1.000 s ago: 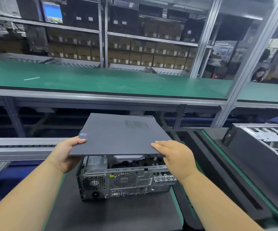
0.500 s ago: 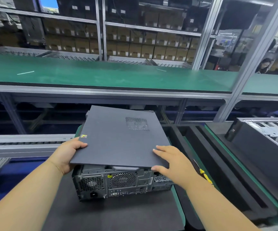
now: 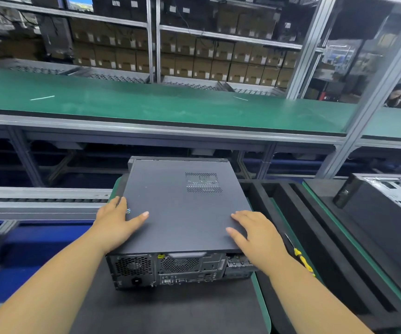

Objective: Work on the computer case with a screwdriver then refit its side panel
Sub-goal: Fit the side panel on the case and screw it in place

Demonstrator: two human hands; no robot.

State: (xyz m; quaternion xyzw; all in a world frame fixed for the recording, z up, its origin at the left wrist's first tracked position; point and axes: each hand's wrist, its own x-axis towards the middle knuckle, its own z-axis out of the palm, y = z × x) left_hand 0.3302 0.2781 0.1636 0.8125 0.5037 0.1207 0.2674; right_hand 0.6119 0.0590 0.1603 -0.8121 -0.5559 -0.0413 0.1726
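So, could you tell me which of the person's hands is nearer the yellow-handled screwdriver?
Right. The right hand rests on the grey metal side panel just beside the yellow-handled screwdriver; the left hand lies across the panel.

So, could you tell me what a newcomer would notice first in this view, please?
The dark side panel lying flat on the computer case at centre, with the left hand and right hand pressing its near corners. Next, the yellow-handled screwdriver lying just right of the right wrist, and a second, open case at far right.

Side panel [image 3: 182, 208] on computer case [image 3: 177, 271]; screwdriver [image 3: 302, 257] right of it; second case [image 3: 385, 208] farther right
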